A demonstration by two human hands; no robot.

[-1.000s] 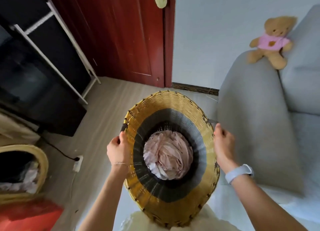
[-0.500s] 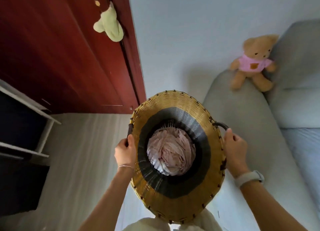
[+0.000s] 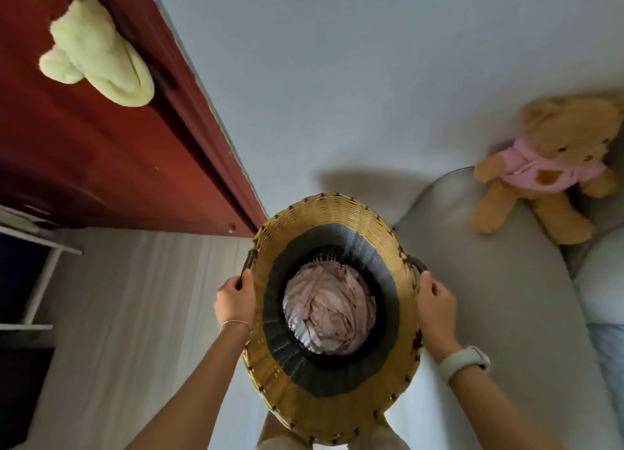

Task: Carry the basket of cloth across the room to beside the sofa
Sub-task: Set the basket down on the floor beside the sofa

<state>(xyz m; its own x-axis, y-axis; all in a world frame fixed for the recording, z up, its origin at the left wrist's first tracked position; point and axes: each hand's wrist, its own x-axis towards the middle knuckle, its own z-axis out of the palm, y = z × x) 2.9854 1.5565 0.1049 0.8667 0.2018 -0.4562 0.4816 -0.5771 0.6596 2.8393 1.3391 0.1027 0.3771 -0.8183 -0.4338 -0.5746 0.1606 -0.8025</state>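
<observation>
Both hands are gripping a woven basket (image 3: pixel 332 375) by its dark side handles, the left hand (image 3: pixel 235 299) and the right hand (image 3: pixel 435 302) each curled tight around one. The basket is hanging in front of the person, just beside the grey sofa (image 3: pixel 499 301). Crumpled pink cloth (image 3: pixel 329 312) is lying at the bottom, so the load is probably light, the wicker stiff. Further off, a teddy bear (image 3: pixel 553 165) is sitting on the sofa arm; a red door (image 3: pixel 101 152) is standing left.

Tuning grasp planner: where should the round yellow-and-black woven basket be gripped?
Grip the round yellow-and-black woven basket by its two dark loop handles at opposite rim sides, as the left hand and right hand do. Come from outside; the wide rim is too broad for one-handed carrying.
</observation>
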